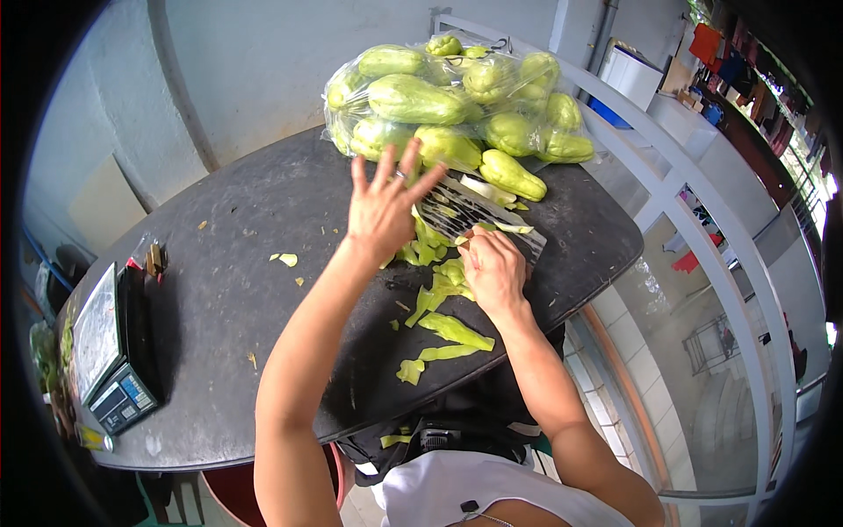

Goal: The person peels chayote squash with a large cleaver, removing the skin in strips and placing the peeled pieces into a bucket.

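Note:
My left hand (383, 206) is open, fingers spread, just in front of a clear plastic bag of green chayotes; I cannot tell whether it touches them. Closed fingers shape my right hand (493, 268), low over a dark, silvery-streaked flat sheet (450, 209). A small tan tip shows at its fingers, but what they grip is mostly hidden. Pale green peelings (457, 330) lie between and below the hands. Beyond the right hand, a whole chayote (512, 176) rests at the bag's front, with a whitish piece (486, 190) beside it.
The bulging plastic bag (406, 98) fills the far side of the dark oval table (237, 263). A weighing scale (118, 351) stands at the left edge. Metal railing (702, 228) curves along the right. Below the table's near edge is a red tub (230, 496).

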Demonstrator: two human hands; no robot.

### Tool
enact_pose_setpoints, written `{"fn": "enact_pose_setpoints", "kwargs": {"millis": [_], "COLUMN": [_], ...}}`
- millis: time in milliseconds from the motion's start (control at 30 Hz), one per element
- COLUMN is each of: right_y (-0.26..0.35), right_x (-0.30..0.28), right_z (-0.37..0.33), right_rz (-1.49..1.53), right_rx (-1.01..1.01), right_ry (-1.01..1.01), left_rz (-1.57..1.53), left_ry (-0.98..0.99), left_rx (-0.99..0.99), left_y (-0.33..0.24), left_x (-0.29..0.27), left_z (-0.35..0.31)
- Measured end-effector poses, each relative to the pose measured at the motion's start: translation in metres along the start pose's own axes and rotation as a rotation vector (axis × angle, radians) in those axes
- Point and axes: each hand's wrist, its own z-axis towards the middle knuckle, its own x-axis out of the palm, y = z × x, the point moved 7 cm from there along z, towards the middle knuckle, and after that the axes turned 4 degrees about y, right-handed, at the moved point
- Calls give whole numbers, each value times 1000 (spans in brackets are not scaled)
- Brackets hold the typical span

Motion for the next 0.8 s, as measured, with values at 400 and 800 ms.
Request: {"fn": "enact_pose_setpoints", "kwargs": {"millis": [400,800], "right_y": [-6,1], "right_x": [-10,-11], "right_z": [-1,-1], "right_rz": [64,35], "right_rx": [123,50], "right_ry": [-54,-79], "left_rz": [-118,-403], "left_ry": [-99,-191], "left_rx": [83,-66], "left_y": [-9,11], "left_x": [-16,-26], "left_z": [-39,-35]}}
